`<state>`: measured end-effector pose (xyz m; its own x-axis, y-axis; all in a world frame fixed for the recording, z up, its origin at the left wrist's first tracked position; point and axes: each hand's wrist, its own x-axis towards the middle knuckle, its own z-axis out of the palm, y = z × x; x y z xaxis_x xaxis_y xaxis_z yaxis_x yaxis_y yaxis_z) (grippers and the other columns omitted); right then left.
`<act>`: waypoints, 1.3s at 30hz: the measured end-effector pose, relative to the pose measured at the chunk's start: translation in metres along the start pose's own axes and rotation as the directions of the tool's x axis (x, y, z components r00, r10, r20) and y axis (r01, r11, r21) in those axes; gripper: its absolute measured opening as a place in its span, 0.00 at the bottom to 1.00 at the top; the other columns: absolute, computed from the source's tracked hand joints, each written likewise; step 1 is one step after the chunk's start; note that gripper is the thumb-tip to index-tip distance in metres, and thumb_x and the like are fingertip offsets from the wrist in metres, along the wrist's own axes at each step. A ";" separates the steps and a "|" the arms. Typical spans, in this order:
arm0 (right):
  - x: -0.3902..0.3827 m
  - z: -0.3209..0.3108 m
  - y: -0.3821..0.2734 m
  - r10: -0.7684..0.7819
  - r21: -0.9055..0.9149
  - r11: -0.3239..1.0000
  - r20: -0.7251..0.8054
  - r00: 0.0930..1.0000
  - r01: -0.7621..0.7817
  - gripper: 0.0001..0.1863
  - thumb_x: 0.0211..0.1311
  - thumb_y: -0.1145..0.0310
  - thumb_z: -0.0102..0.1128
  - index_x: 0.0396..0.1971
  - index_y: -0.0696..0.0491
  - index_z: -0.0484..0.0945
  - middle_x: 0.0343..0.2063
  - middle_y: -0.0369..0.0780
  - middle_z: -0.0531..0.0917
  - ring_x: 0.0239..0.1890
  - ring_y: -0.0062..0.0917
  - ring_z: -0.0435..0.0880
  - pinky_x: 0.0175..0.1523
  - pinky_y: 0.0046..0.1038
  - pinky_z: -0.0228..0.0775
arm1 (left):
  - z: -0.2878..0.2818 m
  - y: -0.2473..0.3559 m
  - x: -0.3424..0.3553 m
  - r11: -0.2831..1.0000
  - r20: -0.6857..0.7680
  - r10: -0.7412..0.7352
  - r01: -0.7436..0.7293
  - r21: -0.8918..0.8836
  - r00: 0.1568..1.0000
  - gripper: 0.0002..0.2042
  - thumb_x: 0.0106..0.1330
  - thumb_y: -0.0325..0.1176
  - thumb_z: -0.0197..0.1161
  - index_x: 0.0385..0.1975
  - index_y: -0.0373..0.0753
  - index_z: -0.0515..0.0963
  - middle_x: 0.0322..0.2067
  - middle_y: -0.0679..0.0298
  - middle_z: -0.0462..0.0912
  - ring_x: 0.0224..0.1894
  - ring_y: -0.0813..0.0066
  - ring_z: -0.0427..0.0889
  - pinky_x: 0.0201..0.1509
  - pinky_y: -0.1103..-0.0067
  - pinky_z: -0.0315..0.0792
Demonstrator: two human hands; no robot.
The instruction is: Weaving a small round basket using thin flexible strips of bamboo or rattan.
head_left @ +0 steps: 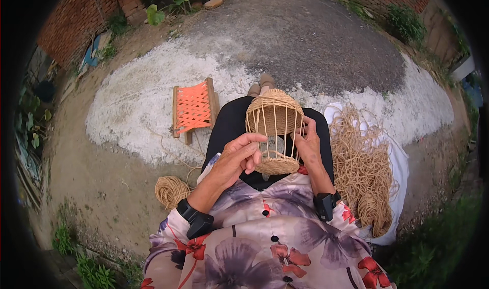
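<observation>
A woven cord basket (275, 166) lies on its side across my lap, with a solid woven band at each end and bare upright stakes between them. My right hand (308, 144) grips its right side, fingers at the stakes and partly hidden. At the left side is my left hand (237, 159), its index finger stretched toward the stakes and the other fingers loosely bent. I see nothing held in it. Whether its fingertip touches a stake is hard to tell.
To the right, a heap of loose tan cord (359, 159) lies on a white sheet (400, 169). A coil of cord (171, 191) sits at the left, a strand trailing from it. Beyond stands a low wooden stool (193, 108) with an orange woven seat. Brick walls (81, 21) edge the yard.
</observation>
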<state>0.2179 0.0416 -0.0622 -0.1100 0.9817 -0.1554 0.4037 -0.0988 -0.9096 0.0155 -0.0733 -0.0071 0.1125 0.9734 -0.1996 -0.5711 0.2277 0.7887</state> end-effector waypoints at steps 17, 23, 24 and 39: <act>-0.007 -0.007 -0.012 0.065 0.200 0.976 0.099 0.993 -0.084 0.24 0.58 0.72 0.56 0.56 0.53 0.66 0.31 0.34 0.75 0.30 0.15 0.74 0.30 0.19 0.68 | -0.053 -0.004 -0.002 0.980 -0.250 0.007 0.043 0.192 0.968 0.15 0.67 0.31 0.59 0.52 0.37 0.71 0.35 0.65 0.80 0.33 0.84 0.78 0.39 0.86 0.75; -0.002 -0.005 0.000 0.026 0.227 0.973 0.105 0.994 -0.049 0.24 0.57 0.75 0.56 0.56 0.53 0.66 0.31 0.33 0.75 0.30 0.14 0.73 0.29 0.18 0.68 | -0.040 -0.014 0.042 0.887 -0.161 0.200 -0.108 0.450 0.967 0.13 0.59 0.23 0.65 0.44 0.35 0.77 0.30 0.72 0.76 0.30 0.87 0.75 0.34 0.87 0.72; -0.003 -0.005 -0.002 0.033 0.223 0.973 0.105 0.994 -0.056 0.24 0.57 0.75 0.56 0.55 0.53 0.66 0.30 0.33 0.75 0.30 0.14 0.73 0.29 0.18 0.68 | -0.039 -0.017 0.046 0.886 -0.163 0.202 -0.110 0.450 0.966 0.13 0.59 0.23 0.65 0.44 0.35 0.77 0.30 0.72 0.76 0.30 0.87 0.75 0.34 0.87 0.72; -0.012 -0.007 -0.001 -0.308 -0.236 0.931 -0.097 0.946 0.279 0.22 0.56 0.73 0.56 0.52 0.57 0.68 0.32 0.40 0.80 0.27 0.29 0.78 0.35 0.29 0.71 | -0.027 -0.033 0.053 0.499 -0.232 0.313 0.048 0.865 0.921 0.26 0.56 0.28 0.61 0.57 0.45 0.67 0.18 0.60 0.78 0.24 0.66 0.81 0.33 0.72 0.74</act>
<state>0.2250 0.0314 -0.0565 -0.1408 0.9753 0.1703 0.5592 0.2203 -0.7992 0.0187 -0.0301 -0.0593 -0.2638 0.9619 -0.0714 0.4236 0.1821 0.8874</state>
